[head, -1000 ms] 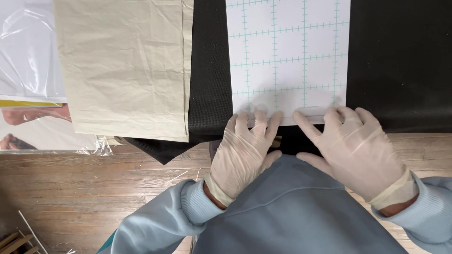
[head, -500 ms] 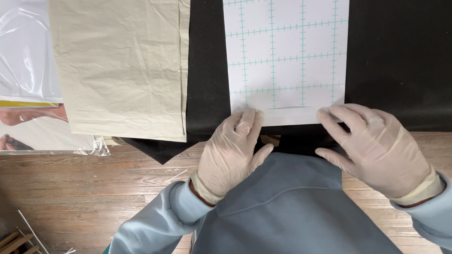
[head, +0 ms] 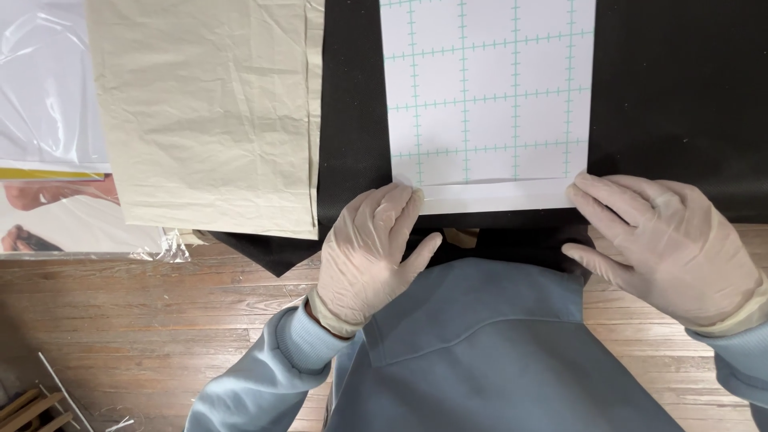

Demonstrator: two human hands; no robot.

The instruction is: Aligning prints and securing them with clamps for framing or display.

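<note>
On the tabletop, a black sheet (head: 680,104) lies under a white gridded sheet (head: 488,88) with teal lines; the top of the gridded sheet is cut off by the frame. Its near edge shows a plain white strip (head: 496,196), slightly lifted or folded; which, I cannot tell.

Left hand (head: 370,248), gloved, rests at the strip's left corner, fingers (head: 398,210) extended and close together, tips touching the strip, thumb out to the side. Nothing is gripped.

Right hand (head: 672,240), gloved, lies at the strip's right corner, fingers spread flat, tips touching the edge. Whether a fingertip is under the edge cannot be made out.

Left of the black sheet lies a creased beige sheet (head: 204,112), overlapping the black one at its edge. Farther left, clear plastic (head: 48,88) covers a printed sheet, mostly out of frame and hard to read. The black sheet's near edge overhangs the tabletop; below it shows a wooden floor (head: 136,320). The person's grey-blue sweatshirt (head: 480,352) hides the lower middle. A small tan object (head: 460,237) beneath the strip is partly hidden and unidentifiable.
</note>
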